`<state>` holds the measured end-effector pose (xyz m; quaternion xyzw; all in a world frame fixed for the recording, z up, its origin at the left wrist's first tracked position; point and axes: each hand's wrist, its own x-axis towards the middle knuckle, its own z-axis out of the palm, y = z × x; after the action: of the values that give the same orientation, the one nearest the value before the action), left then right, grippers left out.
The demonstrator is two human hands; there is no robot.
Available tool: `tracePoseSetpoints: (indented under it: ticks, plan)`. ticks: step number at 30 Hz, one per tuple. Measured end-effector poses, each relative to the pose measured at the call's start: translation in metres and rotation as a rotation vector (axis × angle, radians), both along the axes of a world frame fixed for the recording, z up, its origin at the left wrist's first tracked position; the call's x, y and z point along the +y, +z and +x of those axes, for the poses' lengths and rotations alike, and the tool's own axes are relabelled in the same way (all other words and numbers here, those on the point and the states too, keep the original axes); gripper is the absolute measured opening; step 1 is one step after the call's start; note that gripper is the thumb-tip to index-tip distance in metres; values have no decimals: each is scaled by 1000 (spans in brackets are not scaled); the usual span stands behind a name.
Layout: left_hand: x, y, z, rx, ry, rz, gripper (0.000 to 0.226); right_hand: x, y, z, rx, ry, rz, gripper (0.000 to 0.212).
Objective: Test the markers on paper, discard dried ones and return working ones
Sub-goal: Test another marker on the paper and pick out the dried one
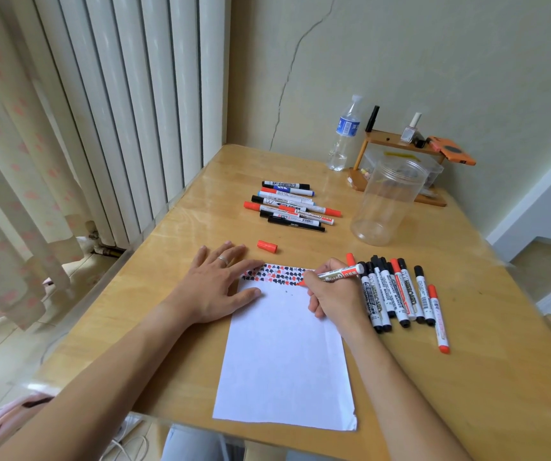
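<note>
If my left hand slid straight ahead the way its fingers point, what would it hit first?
Probably the loose red cap, lying just beyond the left hand fingertips; the far marker group lies farther on. Exact line is uncertain.

At mid-frame a white sheet of paper [284,354] lies on a wooden table [467,377], its top edge filled with rows of red and black test marks [275,273]. The left hand [216,287] presses flat on the sheet's upper left corner. The right hand [334,291] grips an uncapped red marker [334,275], tip on the paper. Its red cap [267,246] lies just above. Right of the hand sits one cluster of markers [397,294]; another group [292,205] lies higher up, beside a clear plastic jar [384,202].
</note>
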<state>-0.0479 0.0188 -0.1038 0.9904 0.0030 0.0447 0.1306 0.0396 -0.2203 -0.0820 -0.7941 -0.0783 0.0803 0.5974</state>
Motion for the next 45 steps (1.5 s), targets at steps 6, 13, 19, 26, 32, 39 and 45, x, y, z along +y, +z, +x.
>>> tracePoseSetpoints:
  ticks: [6,13,19,26,32,39,45]
  plan:
    - [0,0,1,-4,0,0,75,0,0,1,4,-14,17,21]
    - [0,-1,1,-5,-6,-21,74,0,0,1,1,2,-8,20]
    - [1,4,12,-28,36,-93,62,0,-2,3,10,-5,25,23]
    - [-7,18,46,-182,161,-54,42,-4,2,1,-54,92,64,15]
    - [-17,16,76,-199,79,-42,34,-7,11,-2,-57,231,71,5]
    - [-23,14,57,-396,-17,-151,16,-8,11,-1,-120,178,209,16]
    - [-27,-2,41,-433,-78,-192,24,-4,13,-5,-128,258,209,27]
